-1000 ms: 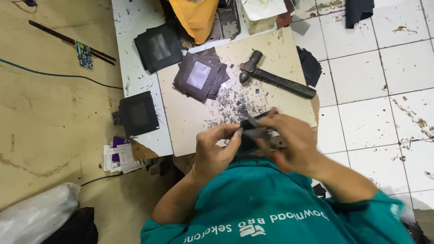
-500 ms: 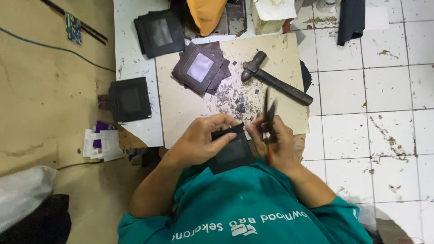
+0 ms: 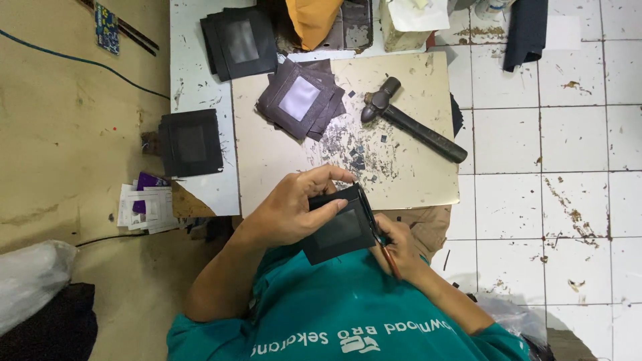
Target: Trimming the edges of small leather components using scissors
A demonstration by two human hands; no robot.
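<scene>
My left hand point(image 3: 294, 207) grips a black leather piece with a clear window point(image 3: 338, 228), held flat in front of my chest. My right hand point(image 3: 396, 244) holds scissors point(image 3: 371, 217) with orange handles, their dark blades lying along the right edge of the piece. Both hands hover just below the near edge of a beige cutting board point(image 3: 281, 160) strewn with small dark offcuts.
On the board lie a hammer point(image 3: 411, 124) and a stack of purple-grey window pieces point(image 3: 301, 99). Black window pieces sit at the top left point(image 3: 239, 41) and left point(image 3: 190, 142). Paper scraps point(image 3: 144, 208), a cable point(image 3: 80, 61) and an orange cloth point(image 3: 313, 20) lie around.
The right hand has brought the scissors down from upright to the right edge of the black piece. The left hand has kept its hold on the piece.
</scene>
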